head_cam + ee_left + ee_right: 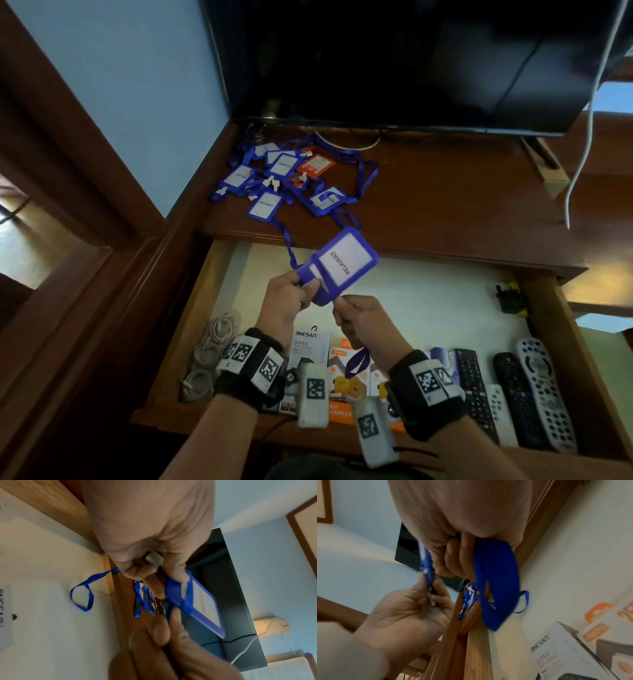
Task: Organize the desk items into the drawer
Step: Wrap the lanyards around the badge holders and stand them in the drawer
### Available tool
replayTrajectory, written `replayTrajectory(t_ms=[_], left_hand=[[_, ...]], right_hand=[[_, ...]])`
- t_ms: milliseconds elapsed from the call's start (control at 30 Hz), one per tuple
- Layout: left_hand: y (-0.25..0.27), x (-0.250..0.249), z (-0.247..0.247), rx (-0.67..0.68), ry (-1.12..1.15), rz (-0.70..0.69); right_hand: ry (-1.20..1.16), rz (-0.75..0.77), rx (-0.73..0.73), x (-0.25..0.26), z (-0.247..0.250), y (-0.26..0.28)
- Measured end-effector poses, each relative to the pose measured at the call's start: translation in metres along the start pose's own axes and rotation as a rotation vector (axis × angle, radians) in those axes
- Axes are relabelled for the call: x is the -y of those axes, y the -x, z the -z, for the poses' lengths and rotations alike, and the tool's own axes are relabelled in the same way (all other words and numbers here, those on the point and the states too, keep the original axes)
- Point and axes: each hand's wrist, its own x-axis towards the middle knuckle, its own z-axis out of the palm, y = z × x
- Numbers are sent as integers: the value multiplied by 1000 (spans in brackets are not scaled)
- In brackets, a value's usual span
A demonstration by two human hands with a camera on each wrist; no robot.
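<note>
Badge: blue holder (337, 265) is hanging in the air over the far half of the open drawer (582, 342), clear of the liner, its white card reading "PELAWAT".
Left hand: left hand (291, 301) is pinching the badge's near-left end, thumb and fingers curled onto the blue edge.
Right hand: right hand (363, 320) is closing its fingers round the lanyard (356, 363), which is drooping as a loop below the fist toward the boxes.
Key relation: badge's long axis is running from near-left to far-right, rising away from both hands; the left hand is on the holder itself, the right only on the strap, just beside the holder's near corner. The strap is also trailing from the left hand back up to the desk edge.
Judgement: strap looks to be getting gathered against the holder before it goes down; bare liner is lying straight under the badge, far of the boxes.
Pile: more blue badges (274, 181) and one red one are lying tangled on the desk's far left, well apart from the hands; several are showing "PELAWAT" too.
Drawer, near row: cables (209, 356) at left; a white box (310, 346) marked "ONESAM" and "SUPER"; an orange box partly reading "FAST CHARGER"; remotes (513, 390) at right.
Risk: trailing strap may be snagging on the pile.
</note>
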Motion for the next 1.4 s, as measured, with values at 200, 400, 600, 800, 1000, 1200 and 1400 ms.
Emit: replayTrajectory(t_ms=[200, 400, 600, 800, 1000, 1200, 1400], left_hand=[[-8, 6, -6, -68, -144, -18], [-14, 10, -12, 60, -483, -36], [-15, -2, -24, 301, -919, -111], [-5, -25, -17, 640, -1262, -206], [5, -32, 0, 627, -986, -190], [16, -16, 2, 463, -498, -64], [28, -15, 0, 249, -189, -198]], right_hand=[[291, 33, 61, 15, 0, -8], [364, 66, 103, 37, 18, -3], [467, 131, 129, 37, 48, -8], [421, 207, 197, 23, 74, -7], [243, 197, 225, 19, 77, -7], [61, 261, 258, 23, 68, -15], [-65, 216, 239, 23, 54, -23]])
